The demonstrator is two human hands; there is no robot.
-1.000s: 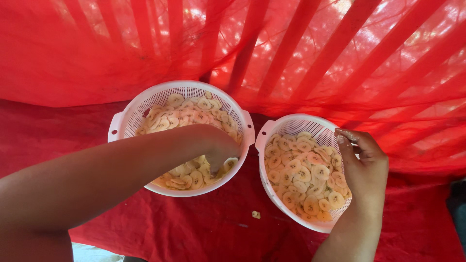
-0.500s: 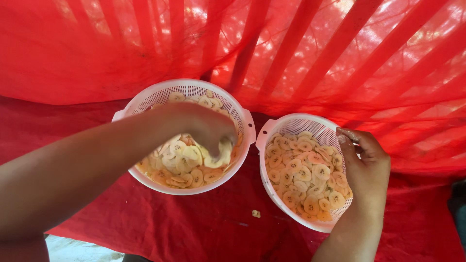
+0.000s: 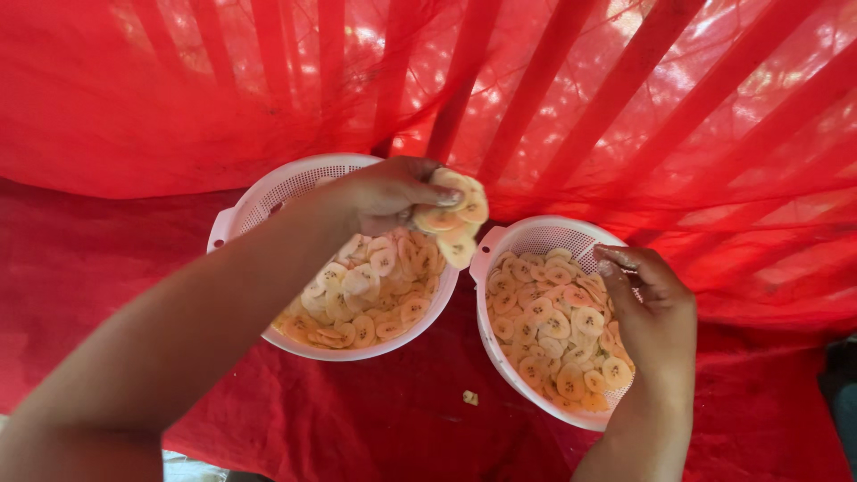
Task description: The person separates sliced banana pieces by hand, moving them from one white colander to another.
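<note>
A handful of pale yellow round banana slices [image 3: 453,217], lifted between two baskets.

The left hand [image 3: 386,192] is closed around the clump, holding it above the right rim of the white perforated plastic basket on the left [image 3: 239,212], just beside the second white basket [image 3: 500,239]. The step in hand looks like a transfer of slices; setting them down calls for opening the fingers over a basket. The clump hangs downward, long axis near vertical. The right hand [image 3: 650,308] grips the second basket's far rim. A stray slice [image 3: 470,397] lies on the red cloth [image 3: 384,419].
</note>
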